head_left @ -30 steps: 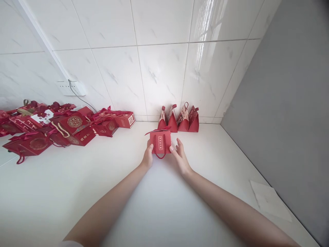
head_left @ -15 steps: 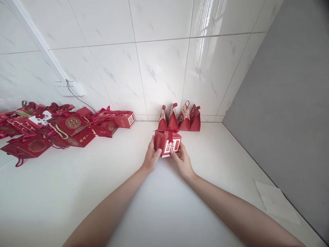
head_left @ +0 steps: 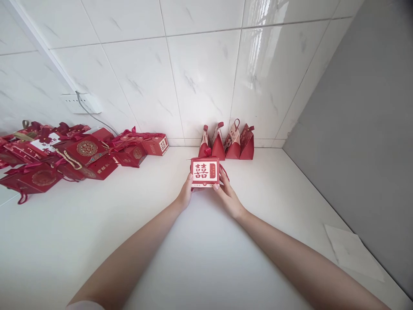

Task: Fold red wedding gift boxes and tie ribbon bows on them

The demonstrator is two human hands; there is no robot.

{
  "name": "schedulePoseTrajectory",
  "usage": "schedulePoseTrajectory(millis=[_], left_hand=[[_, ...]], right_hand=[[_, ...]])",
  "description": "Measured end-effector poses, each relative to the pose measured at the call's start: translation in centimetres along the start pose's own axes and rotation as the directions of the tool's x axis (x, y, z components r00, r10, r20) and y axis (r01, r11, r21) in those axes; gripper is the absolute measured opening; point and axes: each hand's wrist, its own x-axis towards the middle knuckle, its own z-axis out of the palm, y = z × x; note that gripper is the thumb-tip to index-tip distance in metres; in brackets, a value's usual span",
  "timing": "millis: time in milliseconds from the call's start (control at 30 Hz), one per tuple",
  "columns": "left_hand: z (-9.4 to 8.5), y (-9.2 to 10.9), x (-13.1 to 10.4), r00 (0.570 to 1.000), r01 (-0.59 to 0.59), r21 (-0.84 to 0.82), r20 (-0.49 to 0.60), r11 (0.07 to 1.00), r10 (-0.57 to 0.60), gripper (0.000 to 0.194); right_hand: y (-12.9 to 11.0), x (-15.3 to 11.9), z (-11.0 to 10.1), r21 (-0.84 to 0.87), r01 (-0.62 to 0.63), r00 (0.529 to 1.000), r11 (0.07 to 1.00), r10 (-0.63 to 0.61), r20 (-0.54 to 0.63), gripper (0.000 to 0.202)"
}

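Note:
A small red gift box (head_left: pixel 205 172) with a white panel and a red double-happiness character faces me. My left hand (head_left: pixel 185 192) grips its left side, the thumb at the front edge. On the right side my right hand (head_left: pixel 229 196) grips it, thumb on the lower front corner and fingers behind. A red ribbon hangs by the right fingers, and a bow shows over the top. Just behind the box stand several pointed red gift boxes (head_left: pixel 232 142) with loop handles, in a row against the wall. The box hides part of the leftmost ones.
A pile of red gift boxes (head_left: pixel 87 153) with ribbons and rope handles lies at the left along the tiled wall (head_left: pixel 203 77). Above it is a power strip (head_left: pixel 80 103) with a grey cable. A grey panel (head_left: pixel 364 129) borders the white table (head_left: pixel 167 258) on the right.
Both hands have turned the gift box, so its double-happiness face now points straight at me and its left side is out of sight. The camera view has shifted slightly.

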Motion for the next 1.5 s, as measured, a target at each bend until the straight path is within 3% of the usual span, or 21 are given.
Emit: schedulePoseTrajectory(millis=[967,1500], left_hand=[[0.16,0.10,-0.01,0.998,0.036,-0.029,-0.051,0.999,-0.037,0.074],[0.35,0.16,0.01,0.995,0.024,-0.136,-0.095,0.990,-0.037,0.061]], right_hand=[[0.15,-0.06,-0.15,-0.020,-0.038,0.999,0.999,0.038,-0.001,0.072],[0.30,-0.45,-0.29,-0.018,0.006,1.000,1.000,-0.007,-0.020,0.067]])
